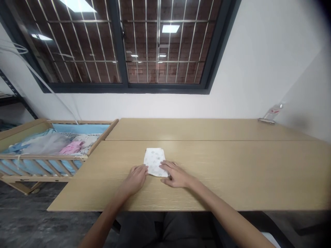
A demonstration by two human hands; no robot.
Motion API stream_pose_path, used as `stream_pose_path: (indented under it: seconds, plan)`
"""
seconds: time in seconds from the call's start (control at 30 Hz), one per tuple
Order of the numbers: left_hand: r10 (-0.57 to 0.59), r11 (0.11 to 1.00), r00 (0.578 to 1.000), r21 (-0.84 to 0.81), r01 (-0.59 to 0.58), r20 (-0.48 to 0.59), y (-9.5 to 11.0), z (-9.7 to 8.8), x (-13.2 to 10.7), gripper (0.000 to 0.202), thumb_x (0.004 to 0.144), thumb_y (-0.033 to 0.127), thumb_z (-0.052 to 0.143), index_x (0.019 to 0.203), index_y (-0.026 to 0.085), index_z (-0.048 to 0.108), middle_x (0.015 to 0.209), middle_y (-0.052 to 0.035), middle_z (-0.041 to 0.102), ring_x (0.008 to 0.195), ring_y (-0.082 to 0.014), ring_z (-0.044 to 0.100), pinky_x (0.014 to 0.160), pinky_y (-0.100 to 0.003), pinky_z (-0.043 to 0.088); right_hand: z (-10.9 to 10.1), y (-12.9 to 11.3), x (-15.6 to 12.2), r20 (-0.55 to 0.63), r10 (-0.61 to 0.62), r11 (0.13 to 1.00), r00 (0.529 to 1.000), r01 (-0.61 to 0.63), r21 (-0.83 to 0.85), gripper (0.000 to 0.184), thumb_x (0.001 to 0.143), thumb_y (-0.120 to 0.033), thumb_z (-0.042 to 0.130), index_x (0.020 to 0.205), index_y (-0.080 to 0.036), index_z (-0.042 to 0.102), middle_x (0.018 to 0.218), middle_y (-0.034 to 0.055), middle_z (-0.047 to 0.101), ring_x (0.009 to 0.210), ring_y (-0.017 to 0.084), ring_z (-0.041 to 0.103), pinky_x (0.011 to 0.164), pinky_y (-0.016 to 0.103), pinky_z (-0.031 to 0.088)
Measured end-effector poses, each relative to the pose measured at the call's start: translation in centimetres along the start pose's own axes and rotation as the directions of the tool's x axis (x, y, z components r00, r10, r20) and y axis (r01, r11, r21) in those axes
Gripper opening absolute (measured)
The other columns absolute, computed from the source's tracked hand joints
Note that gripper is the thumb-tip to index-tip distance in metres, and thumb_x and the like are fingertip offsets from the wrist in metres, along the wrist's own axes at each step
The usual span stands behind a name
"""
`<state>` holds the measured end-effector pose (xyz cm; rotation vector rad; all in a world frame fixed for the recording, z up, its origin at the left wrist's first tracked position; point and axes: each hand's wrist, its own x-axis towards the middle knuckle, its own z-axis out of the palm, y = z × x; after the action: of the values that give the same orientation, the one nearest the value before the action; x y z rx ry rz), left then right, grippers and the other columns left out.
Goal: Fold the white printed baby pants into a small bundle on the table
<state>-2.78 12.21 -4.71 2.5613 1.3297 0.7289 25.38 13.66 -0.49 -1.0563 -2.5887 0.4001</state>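
Observation:
A small white folded cloth (154,161) with a faint scattered print lies flat on the wooden table (232,172). At its lower left edge is my left hand (137,178), fingers curled together with the tips pinching the cloth's side. My right hand (176,175) rests over the lower right edge. Its fingers are stretched across the fabric, and the thumb is apart from them, near the bottom corner. The cloth's lower right corner is partly hidden under that hand.
To the left stands a wooden crib (51,158) with blue lining, holding bedding and a pink cloth (71,147). A clear plastic bottle (274,112) is at the table's far right, by the wall. A barred window (124,88) is above the table. A seam runs across the tabletop.

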Motion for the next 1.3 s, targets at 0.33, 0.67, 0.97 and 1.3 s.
stream_pose_path:
  seconds: [0.33, 0.67, 0.97, 1.3]
  plan:
    - [-0.145, 0.915, 0.982, -0.362, 0.179, 0.12, -1.3, -3.1, 4.0, 0.04, 0.091, 0.05, 0.06, 0.119, 0.022, 0.066, 0.121, -0.0091, 0.072, 0.112, -0.0259, 0.066, 0.1, -0.038, 0.05, 0.1, 2.5, 2.7, -0.182, 0.198, 0.949, 0.963, -0.142, 0.281, 0.036, 0.1, -0.037, 0.045, 0.124, -0.021, 0.066, 0.114, 0.0118, 0.074, 0.101, 0.029, 0.068, 0.092, 0.042, 0.051]
    - [-0.476, 0.845, 0.879, -0.268, 0.464, 0.02, -2.3, 0.1, 7.9, 0.027, 0.094, 0.04, 0.054, 0.098, 0.017, 0.068, 0.087, -0.0072, 0.076, 0.084, -0.021, 0.069, 0.078, -0.03, 0.05, 3.6, 6.0, 6.8, -0.397, 0.511, 0.845, 0.762, -0.362, 0.394, 0.034, 0.091, -0.033, 0.052, 0.121, -0.018, 0.056, 0.104, 0.0106, 0.067, 0.096, 0.025, 0.064, 0.086, 0.039, 0.053]
    - [-0.544, 0.839, 0.819, -0.11, 0.533, -0.181, -2.4, 1.5, 7.7, 0.027, 0.088, 0.04, 0.062, 0.107, 0.02, 0.064, 0.1, -0.0112, 0.073, 0.104, -0.0285, 0.068, 0.091, -0.038, 0.049, 4.4, 4.6, 7.0, -0.551, 0.496, 0.868, 0.671, -0.405, 0.287, 0.043, 0.092, -0.028, 0.046, 0.133, -0.017, 0.047, 0.127, 0.0176, 0.052, 0.114, 0.029, 0.058, 0.099, 0.046, 0.051]
    - [-0.014, 1.0, 0.972, 0.011, 0.017, -0.236, 1.1, 4.1, 9.3, 0.072, 0.102, 0.05, 0.03, 0.158, 0.007, 0.018, 0.168, -0.0213, 0.018, 0.157, -0.0287, 0.01, 0.125, -0.051, 0.021, 4.5, 1.2, 8.2, -0.227, 0.042, 0.966, 0.973, -0.097, -0.24, 0.07, 0.094, -0.033, 0.051, 0.158, -0.013, 0.033, 0.163, 0.0193, 0.031, 0.152, 0.035, 0.022, 0.124, 0.055, 0.016]
